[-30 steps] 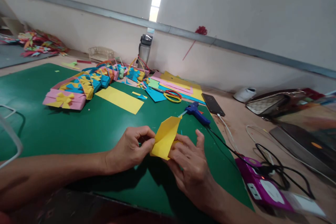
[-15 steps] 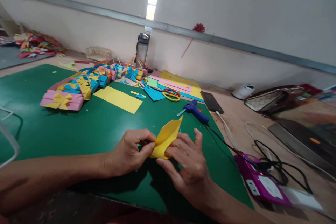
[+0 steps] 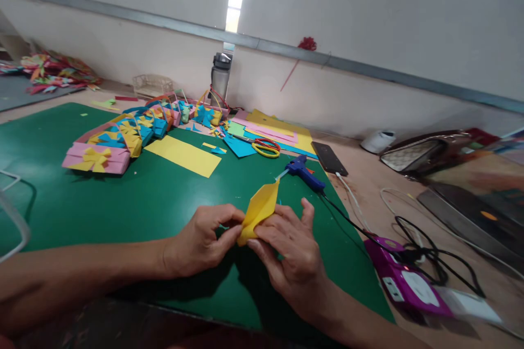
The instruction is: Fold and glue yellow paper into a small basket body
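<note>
A folded piece of yellow paper [image 3: 261, 206] is held between my two hands, just above the green tabletop [image 3: 180, 202]. My left hand [image 3: 210, 240] pinches its left edge between thumb and fingers. On the right side, my right hand [image 3: 290, 245] grips it, thumb at the lower edge and fingers over the fold, hiding part of the paper. One finger of that hand points up, off the paper. Beyond the hands lies a blue glue gun [image 3: 303, 172], its glue stick end close behind the paper's tip. A flat yellow paper strip [image 3: 184, 156] lies farther left.
Several small paper baskets [image 3: 98, 157] with bows stand at the back left. Scissors [image 3: 266, 147] rest by stacked coloured paper [image 3: 282, 131]. A phone [image 3: 329, 158], a purple power strip [image 3: 403, 278] with cables and a bottle [image 3: 220, 79] surround the work area.
My right thumb and fingers have closed in on the lower fold, which now looks more rolled together. The paper's upper flap has shifted slightly left. My left hand keeps its pinch.
</note>
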{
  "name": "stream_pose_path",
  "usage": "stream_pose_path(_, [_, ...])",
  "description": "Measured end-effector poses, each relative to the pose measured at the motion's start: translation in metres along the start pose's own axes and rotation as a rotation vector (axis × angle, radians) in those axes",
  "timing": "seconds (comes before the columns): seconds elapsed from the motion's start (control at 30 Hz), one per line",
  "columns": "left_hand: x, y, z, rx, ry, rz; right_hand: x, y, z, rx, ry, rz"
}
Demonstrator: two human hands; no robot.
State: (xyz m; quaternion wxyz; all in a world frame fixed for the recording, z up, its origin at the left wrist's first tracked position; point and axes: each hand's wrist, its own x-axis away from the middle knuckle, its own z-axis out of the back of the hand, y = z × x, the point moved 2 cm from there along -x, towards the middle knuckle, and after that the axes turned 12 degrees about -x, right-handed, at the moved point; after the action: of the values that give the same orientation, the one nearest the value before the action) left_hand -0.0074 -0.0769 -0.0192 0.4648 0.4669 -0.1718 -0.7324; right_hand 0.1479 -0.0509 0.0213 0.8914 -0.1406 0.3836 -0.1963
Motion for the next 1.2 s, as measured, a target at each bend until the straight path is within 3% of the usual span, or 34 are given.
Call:
stream_pose_path(0.23, [0.002, -0.002, 0.001, 0.002, 0.084, -0.059, -0.002, 0.002, 0.003, -0.046, -0.003, -0.067])
stream_pose_path(0.47, [0.000, -0.009, -0.001, -0.059, -0.003, -0.170, -0.003, 0.001, 0.004, -0.074, 0.045, -0.031])
stream_pose_path(0.7, [0.001, -0.007, 0.002, -0.075, 0.099, -0.116, -0.002, 0.003, 0.002, -0.115, -0.010, -0.024])
stream_pose_path(0.83, [-0.002, -0.001, 0.007, -0.154, 0.138, -0.232, -0.001, 0.003, 0.003, -0.220, 0.039, -0.036])
stream_pose_path(0.97, [-0.006, 0.003, 0.009, -0.217, 0.147, -0.361, -0.001, 0.005, 0.005, -0.330, 0.096, -0.096])
stream_pose_path(1.2, [-0.005, -0.003, 0.005, -0.321, 0.153, -0.388, 0.001, 0.007, 0.004, -0.371, 0.011, -0.272])
